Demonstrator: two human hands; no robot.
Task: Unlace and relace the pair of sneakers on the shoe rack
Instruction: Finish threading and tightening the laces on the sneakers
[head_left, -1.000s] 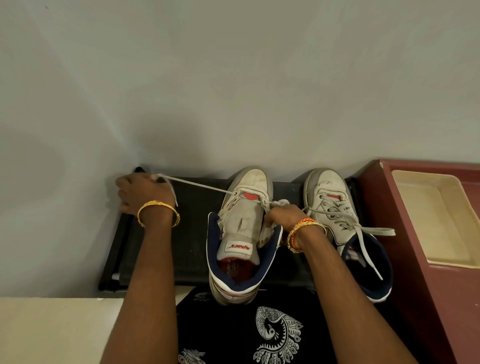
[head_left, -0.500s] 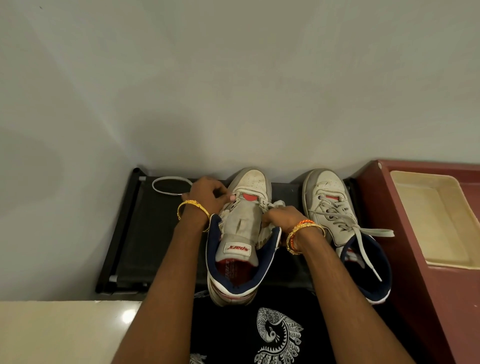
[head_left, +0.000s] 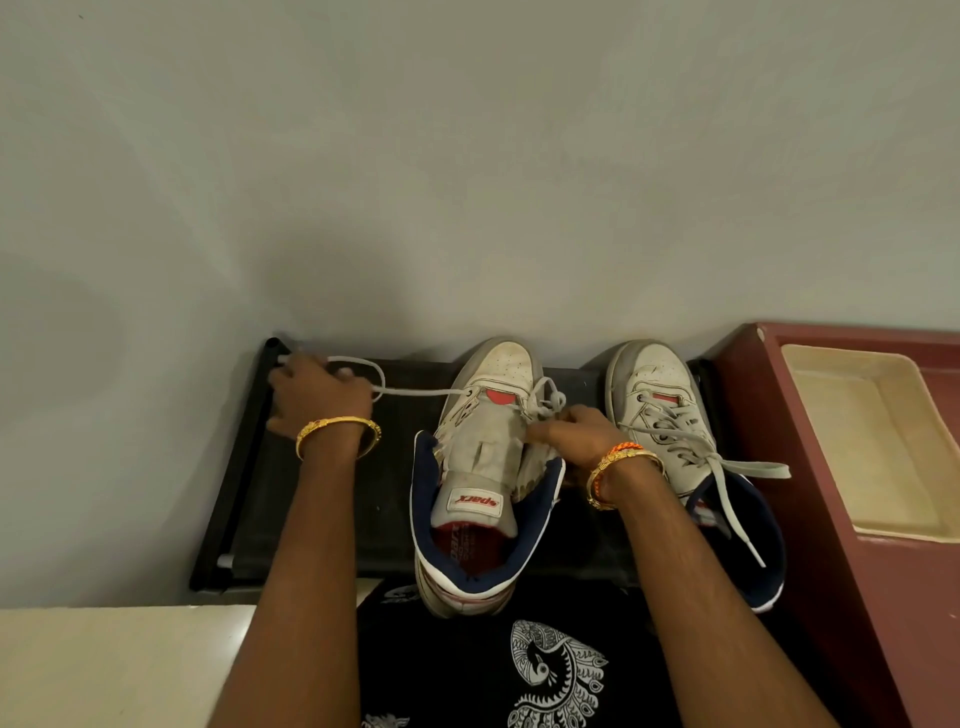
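I see the black shoe rack (head_left: 322, 499) across the lower middle of the frame, set against the grey wall (head_left: 467, 182), with both white sneakers standing on it, toes toward the wall. The left sneaker (head_left: 483, 467) sits in the centre of the frame, its tongue pulled up and most of its eyelets bare; only the rows near the toe hold lace. My left hand (head_left: 317, 397) is out at the left end of the rack, fingers curled around the white lace (head_left: 415, 391), which runs taut from the fist across to the sneaker's toe end, with a loose loop curving above the knuckles. My right hand (head_left: 576, 436) rests on the right flap of that same sneaker, fingertips pinching at the flap edge just below a small bunch of lace; I cannot tell whether lace or only the flap is between them. The right sneaker (head_left: 670, 426) stands just beside that hand, fully laced, its tied ends trailing toward the lower right. A maroon cabinet (head_left: 883, 623) with a cream tray (head_left: 872, 441) fills the right edge. Both wrists wear gold bangles.
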